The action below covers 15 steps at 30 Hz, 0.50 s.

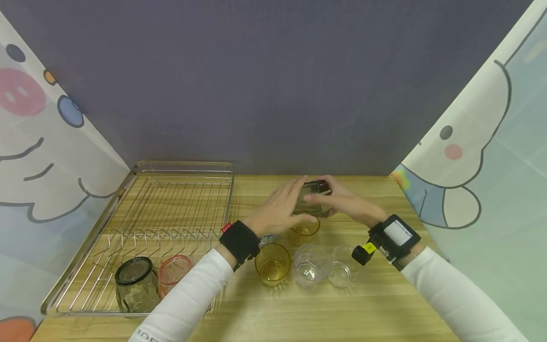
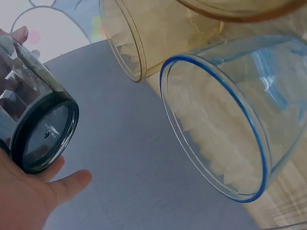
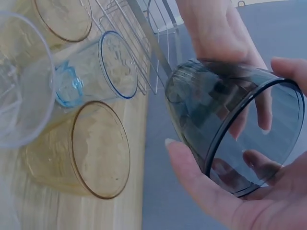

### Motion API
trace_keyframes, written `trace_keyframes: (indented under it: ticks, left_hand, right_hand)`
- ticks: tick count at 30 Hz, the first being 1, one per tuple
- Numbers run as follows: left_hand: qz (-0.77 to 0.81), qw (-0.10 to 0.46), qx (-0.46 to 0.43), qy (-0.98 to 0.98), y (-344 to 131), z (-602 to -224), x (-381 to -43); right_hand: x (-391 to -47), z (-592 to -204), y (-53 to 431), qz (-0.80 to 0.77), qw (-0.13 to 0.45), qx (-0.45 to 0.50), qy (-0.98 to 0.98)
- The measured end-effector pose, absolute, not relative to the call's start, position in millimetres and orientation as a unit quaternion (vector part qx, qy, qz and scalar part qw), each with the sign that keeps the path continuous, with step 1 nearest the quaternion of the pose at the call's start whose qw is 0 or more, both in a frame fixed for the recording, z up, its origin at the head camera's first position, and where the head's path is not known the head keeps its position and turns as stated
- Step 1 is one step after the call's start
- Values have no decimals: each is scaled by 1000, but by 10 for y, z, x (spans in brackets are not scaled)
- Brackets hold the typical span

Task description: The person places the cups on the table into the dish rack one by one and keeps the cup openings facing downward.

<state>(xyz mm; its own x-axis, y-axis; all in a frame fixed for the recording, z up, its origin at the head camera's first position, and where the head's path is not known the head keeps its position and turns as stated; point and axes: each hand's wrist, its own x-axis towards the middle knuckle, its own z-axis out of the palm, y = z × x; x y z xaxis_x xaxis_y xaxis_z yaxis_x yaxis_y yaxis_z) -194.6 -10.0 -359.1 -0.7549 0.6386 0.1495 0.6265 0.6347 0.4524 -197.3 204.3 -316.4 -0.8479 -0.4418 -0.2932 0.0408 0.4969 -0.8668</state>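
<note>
A smoky grey drinking glass (image 1: pixel 306 202) is held up on its side between two bare hands, its base towards the left and its mouth towards the right. My left hand (image 1: pixel 278 205) holds the base end; its long fingers run along the far side, and its thumb sticks out below. Gripping the rim end, my right hand (image 1: pixel 344 202) has its thumb on the near side. In the right wrist view, fingers show through the tinted wall. Close under the hands stand an amber glass (image 1: pixel 308 230) and a blue-rimmed glass (image 2: pixel 266 143).
Nearer the front are another amber glass (image 1: pixel 272 266) and two clear glasses, one (image 1: pixel 311 273) beside the other (image 1: pixel 342 275). On the left, a wire rack (image 1: pixel 183 190) in a tray carries an upside-down dark glass (image 1: pixel 136 287) and a pink glass (image 1: pixel 174 268). A grey panel (image 1: pixel 273 95) stands behind.
</note>
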Motion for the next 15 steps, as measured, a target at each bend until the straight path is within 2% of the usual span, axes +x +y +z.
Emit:
trace_keyframes:
  ticks: [4, 12, 15]
  left_hand:
    - [268, 7, 345, 900, -120, -3613, -1937]
    - [390, 42, 333, 857, -204, -3568, -1942]
    - [430, 28, 336, 838, -227, -3570, -1931]
  right_hand:
    - [-1964, -3182, 2019, -505, 246, -122, 818]
    - [-1951, -3184, 2006, -543, 244, -129, 794]
    - [-1945, -3184, 2000, -565, 243, -139, 776]
